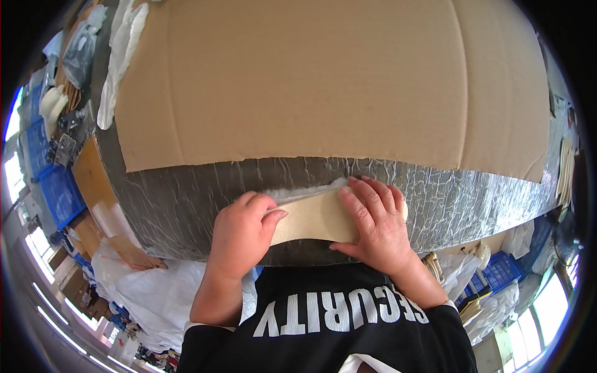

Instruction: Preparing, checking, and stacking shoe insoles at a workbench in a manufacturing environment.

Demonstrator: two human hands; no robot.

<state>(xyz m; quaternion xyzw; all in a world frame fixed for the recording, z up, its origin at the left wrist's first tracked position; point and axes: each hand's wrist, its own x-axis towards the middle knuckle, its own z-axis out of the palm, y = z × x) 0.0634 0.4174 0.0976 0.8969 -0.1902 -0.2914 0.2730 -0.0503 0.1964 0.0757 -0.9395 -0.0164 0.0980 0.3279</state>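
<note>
A beige, insole-shaped piece (311, 217) with a curved near edge lies across the front of the dark worktable. White fluffy material (305, 190) shows along its far edge, like a fleece layer underneath. At its left end, my left hand (244, 233) is closed on the piece, thumb on top and the curled fingers at the edge. My right hand (377, 225) lies over the right part, its fingers reaching the far edge and its thumb at the near edge. The piece's right end is mostly hidden beneath that hand.
A large brown cardboard sheet (323, 81) covers the far part of the crackled dark tabletop (186, 199). White cloth strips (121, 62) lie at its left. Blue crates (61, 194) stand to the left, another blue crate (497, 271) at right. White plastic bags (158, 295) fill the lower left.
</note>
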